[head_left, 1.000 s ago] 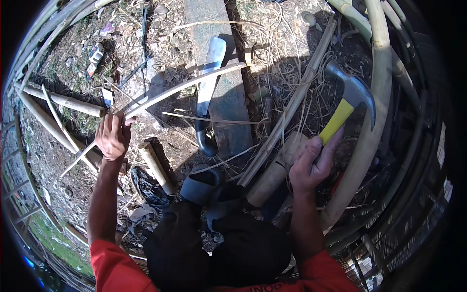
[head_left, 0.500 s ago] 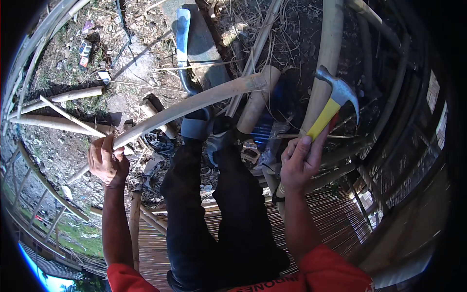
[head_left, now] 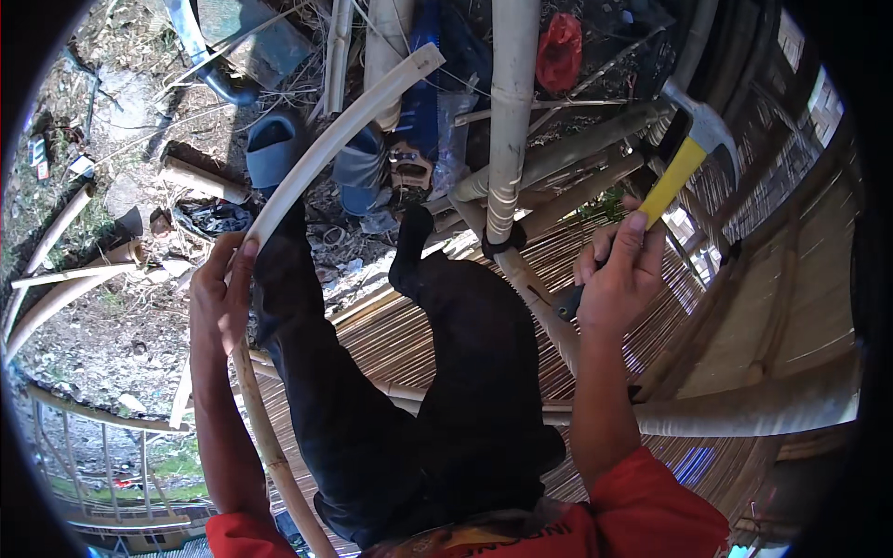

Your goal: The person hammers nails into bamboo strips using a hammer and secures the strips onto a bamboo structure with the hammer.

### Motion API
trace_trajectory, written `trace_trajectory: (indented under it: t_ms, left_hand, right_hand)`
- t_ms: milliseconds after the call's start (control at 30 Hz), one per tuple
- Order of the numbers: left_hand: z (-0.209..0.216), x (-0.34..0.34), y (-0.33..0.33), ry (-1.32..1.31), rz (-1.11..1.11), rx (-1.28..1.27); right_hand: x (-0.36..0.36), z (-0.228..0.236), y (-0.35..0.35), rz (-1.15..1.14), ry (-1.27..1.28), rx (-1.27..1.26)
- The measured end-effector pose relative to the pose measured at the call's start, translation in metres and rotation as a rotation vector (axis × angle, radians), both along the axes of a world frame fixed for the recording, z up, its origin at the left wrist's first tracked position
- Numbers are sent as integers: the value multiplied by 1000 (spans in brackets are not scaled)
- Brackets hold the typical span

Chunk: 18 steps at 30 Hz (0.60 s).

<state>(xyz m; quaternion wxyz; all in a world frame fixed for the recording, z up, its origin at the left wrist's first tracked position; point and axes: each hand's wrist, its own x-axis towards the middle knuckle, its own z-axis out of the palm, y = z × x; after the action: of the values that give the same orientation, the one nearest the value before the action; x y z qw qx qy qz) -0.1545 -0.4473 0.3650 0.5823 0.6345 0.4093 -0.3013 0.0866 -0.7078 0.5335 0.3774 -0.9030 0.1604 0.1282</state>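
My left hand [head_left: 219,288] is closed around the near end of a long split bamboo strip [head_left: 344,130], thumb on top. The strip slants up and away to the right, its far end raised over the ground litter. On the right, my right hand [head_left: 621,265] grips a claw hammer [head_left: 677,179] by its yellow handle, with the steel head pointing up and away. Hammer and strip are well apart. My left foot is in a grey sandal [head_left: 272,153], while the other sandal [head_left: 361,172] lies beside it with no foot in it. My dark-covered right foot [head_left: 409,246] is raised behind it.
An upright bamboo pole [head_left: 510,112] stands between strip and hammer. A handsaw [head_left: 411,167] lies beyond the sandals. At the far left is a machete [head_left: 191,37]. A slatted bamboo platform [head_left: 391,339] lies under my legs. A red plastic bag [head_left: 558,53] is at the back.
My view has swung to the right. My right foot has come out of its sandal and drawn back. The strip now tilts more steeply; both hands keep hold of strip and hammer.
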Motion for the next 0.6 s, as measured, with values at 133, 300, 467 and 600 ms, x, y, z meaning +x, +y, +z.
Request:
trace_trajectory:
  t_ms: [133,300,467,600]
  left_hand:
    - [-15,9,0,-62,-30,119]
    - [-28,3,17,-94,53,153]
    - [-22,-6,71,-289,395,184]
    - [-15,-16,173,-257,789,261]
  right_hand:
    - [31,-46,-65,319,96,-689]
    - [49,-146,-122,422,93,-718]
    - [64,-175,-117,291,301,-680]
    - [74,-174,-126,359,396,-707]
